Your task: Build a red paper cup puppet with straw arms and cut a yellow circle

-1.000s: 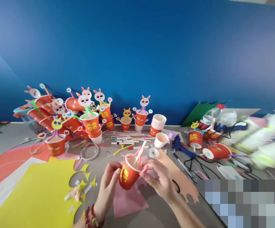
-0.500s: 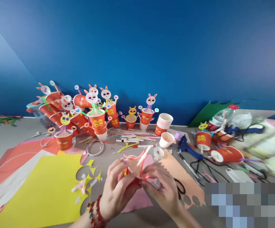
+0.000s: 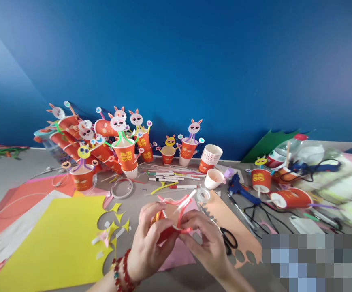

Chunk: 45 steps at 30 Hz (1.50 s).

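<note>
In the centre of the head view my left hand (image 3: 153,239) is wrapped round a red paper cup (image 3: 170,210), its pale inside tilted upward. Beaded bracelets circle that wrist. A pinkish-red pipe cleaner (image 3: 180,219) runs along the cup's rim, and my right hand (image 3: 208,239) pinches it on the near right side. From the cup's mouth a white stick (image 3: 190,196) leans up to the right. My fingers hide much of the cup's outside. Beneath the hands lies a pink sheet (image 3: 178,257), with black-handled scissors (image 3: 229,241) just right of my right hand.
Red cups with rabbit heads (image 3: 124,154) crowd the back left. A cup stack (image 3: 211,156), markers (image 3: 166,179) and a tape roll (image 3: 204,195) lie behind my hands. A yellow sheet (image 3: 54,243) covers the left; a blue glue gun (image 3: 242,190) and its cable lie right.
My right fingers have shifted slightly along the rim and now cover more of the pipe cleaner's near end. The cup has turned a little in my left hand. More of the scissors shows.
</note>
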Tool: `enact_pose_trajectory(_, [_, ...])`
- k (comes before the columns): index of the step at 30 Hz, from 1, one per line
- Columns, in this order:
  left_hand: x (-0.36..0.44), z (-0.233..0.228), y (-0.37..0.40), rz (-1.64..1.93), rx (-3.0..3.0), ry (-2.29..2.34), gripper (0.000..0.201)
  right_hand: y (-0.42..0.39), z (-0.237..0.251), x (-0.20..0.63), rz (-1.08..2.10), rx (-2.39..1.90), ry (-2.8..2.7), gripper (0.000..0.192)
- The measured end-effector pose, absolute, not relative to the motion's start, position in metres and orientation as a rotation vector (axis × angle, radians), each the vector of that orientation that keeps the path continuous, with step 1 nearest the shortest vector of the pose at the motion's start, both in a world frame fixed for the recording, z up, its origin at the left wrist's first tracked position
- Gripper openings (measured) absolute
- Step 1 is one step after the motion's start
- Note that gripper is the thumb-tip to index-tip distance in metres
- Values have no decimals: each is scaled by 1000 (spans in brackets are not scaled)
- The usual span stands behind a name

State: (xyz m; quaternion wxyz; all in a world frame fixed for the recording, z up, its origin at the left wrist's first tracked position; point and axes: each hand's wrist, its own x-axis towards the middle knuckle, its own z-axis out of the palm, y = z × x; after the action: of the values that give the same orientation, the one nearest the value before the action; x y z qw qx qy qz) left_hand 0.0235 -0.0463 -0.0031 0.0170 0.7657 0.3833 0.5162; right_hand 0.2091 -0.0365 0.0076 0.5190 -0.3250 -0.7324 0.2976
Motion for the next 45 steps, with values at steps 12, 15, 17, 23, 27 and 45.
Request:
enact_pose_trajectory(12, [24,0,-45,1489,2085,1222,54,-42,10,206,575,-784,-1848,18])
enact_pose_trajectory(15, [24,-2,-44,1465,2011,1180,53,-44,11,204,533,-773,-1870,20])
enact_pose_trajectory(17, [24,-4,-44,1477,1963,1174,54,-45,11,203,506,-780,-1879,22])
enact_pose_trajectory(23, [23,-7,-45,1522,1918,1219,46,-47,10,203,505,-815,-1915,24])
enact_pose_trajectory(27, [22,-9,-45,1501,1891,1267,42,-46,10,204,533,-825,-1928,25])
enact_pose_trajectory(45, [27,-7,-49,1539,1934,1180,18,-45,10,204,600,-819,-1907,24])
